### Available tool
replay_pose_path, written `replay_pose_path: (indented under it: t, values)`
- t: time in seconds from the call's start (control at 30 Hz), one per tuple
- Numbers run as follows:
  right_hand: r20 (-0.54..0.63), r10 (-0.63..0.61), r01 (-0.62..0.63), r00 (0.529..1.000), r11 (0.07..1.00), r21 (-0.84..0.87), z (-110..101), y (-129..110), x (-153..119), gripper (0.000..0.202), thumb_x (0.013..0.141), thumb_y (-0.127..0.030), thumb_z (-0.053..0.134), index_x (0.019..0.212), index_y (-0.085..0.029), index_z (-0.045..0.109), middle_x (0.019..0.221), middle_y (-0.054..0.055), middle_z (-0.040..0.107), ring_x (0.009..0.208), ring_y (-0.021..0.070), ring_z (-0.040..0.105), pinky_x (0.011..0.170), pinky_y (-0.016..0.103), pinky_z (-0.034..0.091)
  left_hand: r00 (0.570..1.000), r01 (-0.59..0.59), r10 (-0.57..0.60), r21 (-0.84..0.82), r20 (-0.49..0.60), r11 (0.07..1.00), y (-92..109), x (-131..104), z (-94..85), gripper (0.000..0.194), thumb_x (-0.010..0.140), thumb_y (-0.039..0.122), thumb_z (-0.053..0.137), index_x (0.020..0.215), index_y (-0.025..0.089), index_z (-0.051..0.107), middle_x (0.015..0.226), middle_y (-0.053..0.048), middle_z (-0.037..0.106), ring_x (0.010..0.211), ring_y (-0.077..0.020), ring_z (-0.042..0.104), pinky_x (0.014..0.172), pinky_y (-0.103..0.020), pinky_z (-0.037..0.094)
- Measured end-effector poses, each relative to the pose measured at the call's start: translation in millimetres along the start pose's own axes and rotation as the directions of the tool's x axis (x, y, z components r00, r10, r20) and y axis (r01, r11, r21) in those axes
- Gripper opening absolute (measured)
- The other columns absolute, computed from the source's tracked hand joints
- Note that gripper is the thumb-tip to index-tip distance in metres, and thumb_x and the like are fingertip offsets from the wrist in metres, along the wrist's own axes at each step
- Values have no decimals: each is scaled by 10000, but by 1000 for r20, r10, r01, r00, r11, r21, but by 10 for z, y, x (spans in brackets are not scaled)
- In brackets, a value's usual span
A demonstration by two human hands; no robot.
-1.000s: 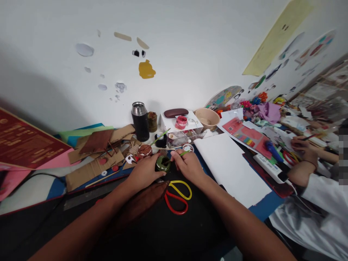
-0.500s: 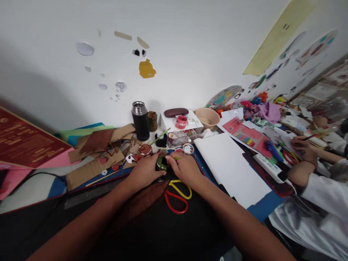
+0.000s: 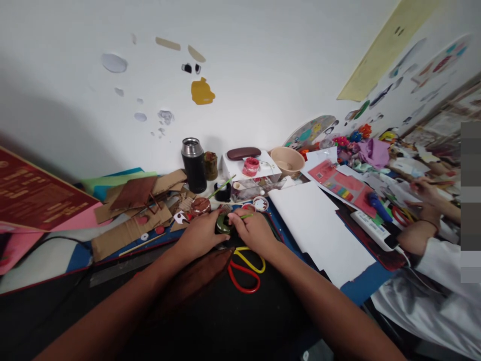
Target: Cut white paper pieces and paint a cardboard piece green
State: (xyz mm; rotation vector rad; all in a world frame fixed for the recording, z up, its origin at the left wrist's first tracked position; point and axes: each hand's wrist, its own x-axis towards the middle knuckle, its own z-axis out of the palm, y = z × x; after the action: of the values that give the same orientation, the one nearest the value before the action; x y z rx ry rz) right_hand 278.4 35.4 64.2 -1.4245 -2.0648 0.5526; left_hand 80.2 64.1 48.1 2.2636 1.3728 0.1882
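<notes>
My left hand is closed round the side of a small green paint pot, thumb at its near edge. My right hand pinches a thin green stick, like a brush handle, close against the pot; its tip is hidden by the fingers. Just below the hands lie scissors with one yellow and one red handle loop, on dark cloth beside a brown piece. A brown-topped pot sits beyond my left hand, and a white paint pot beyond my right.
A black flask stands near the wall, left of a box with a red pot and a beige bowl. Cardboard scraps lie left; white paper lies right. A co-worker's hand is at far right.
Both hands keep their hold with barely any movement. The green stick has tilted slightly in my right hand. The co-worker's hand at the right has risen a little.
</notes>
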Motion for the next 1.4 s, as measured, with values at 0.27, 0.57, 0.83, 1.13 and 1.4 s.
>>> replay_pose_path:
  t: [0.27, 0.57, 0.83, 1.13, 1.4]
  values:
    - [-43, 30, -32, 999, 998, -52, -95, 11, -35, 405, 1157, -340, 447, 897, -204, 725, 812, 47, 767, 740, 201, 689, 762, 294, 453, 1000, -5, 5, -18, -21, 1000, 9, -14, 2, 673, 860, 326, 829, 1466, 174, 580, 1368, -179, 760, 1262, -371, 719, 1039, -439, 539]
    - [-37, 20, -23, 999, 997, -70, -129, -53, -72, 405, 1159, -344, 431, 887, -208, 698, 834, 54, 774, 756, 203, 699, 740, 288, 450, 999, -16, 15, -25, -29, 1000, 4, -11, 3, 658, 852, 335, 836, 1443, 164, 605, 1353, -191, 764, 1246, -385, 723, 1039, -462, 548]
    - [15, 20, -19, 1000, 994, -111, -137, -43, -84, 385, 1150, -345, 451, 889, -211, 699, 870, 58, 769, 803, 204, 698, 767, 284, 448, 999, -21, 20, -22, -41, 1000, 18, -23, -5, 669, 850, 324, 833, 1457, 185, 591, 1341, -172, 772, 1249, -379, 724, 1035, -457, 550]
    - [-5, 13, -14, 1000, 995, -97, -129, -90, -63, 411, 1149, -367, 444, 872, -208, 703, 841, 64, 763, 794, 219, 687, 763, 303, 445, 999, -5, 4, -23, -32, 1000, 24, -22, -4, 620, 850, 322, 826, 1419, 205, 608, 1323, -163, 778, 1234, -384, 728, 1015, -459, 555]
    - [-22, 45, -46, 999, 997, -55, -127, -77, -59, 416, 1155, -364, 435, 857, -217, 686, 711, 30, 699, 724, 213, 669, 744, 300, 432, 999, -14, 13, -39, -35, 999, 5, -16, 0, 628, 843, 320, 830, 1420, 217, 603, 1342, -154, 775, 1242, -374, 729, 1017, -440, 552]
